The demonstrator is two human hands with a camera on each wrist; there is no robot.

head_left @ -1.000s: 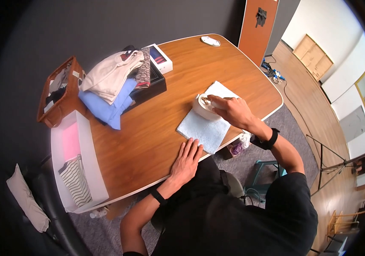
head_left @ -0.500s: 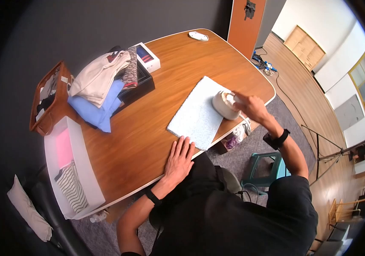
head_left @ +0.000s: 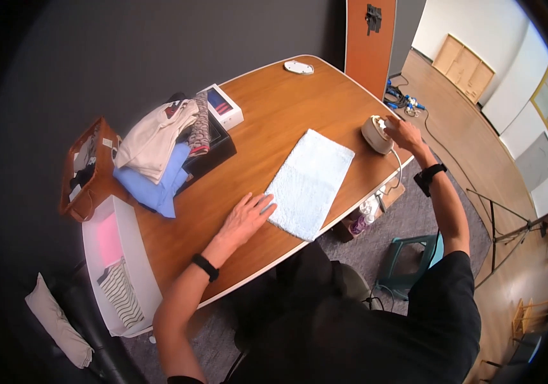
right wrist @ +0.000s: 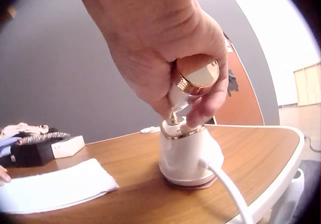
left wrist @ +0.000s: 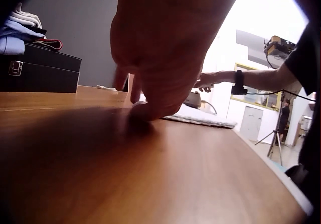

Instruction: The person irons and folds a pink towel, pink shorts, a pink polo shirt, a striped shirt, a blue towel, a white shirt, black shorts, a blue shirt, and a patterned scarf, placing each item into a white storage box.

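Sitting on table at light-blue cloth's two o'clock: white corded appliance, right hand curled round its gold-capped handle. Left hand palm down, fingers extended, at cloth's eight o'clock edge. Folded clothes on black box, nine-to-ten o'clock; white tray, eight o'clock, farther out.

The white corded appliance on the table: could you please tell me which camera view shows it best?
The right wrist view: the white appliance is large there, with its gold trim and cord plain, though the right hand grips its top. The head view shows it small, from above; the left wrist view, tiny and distant.
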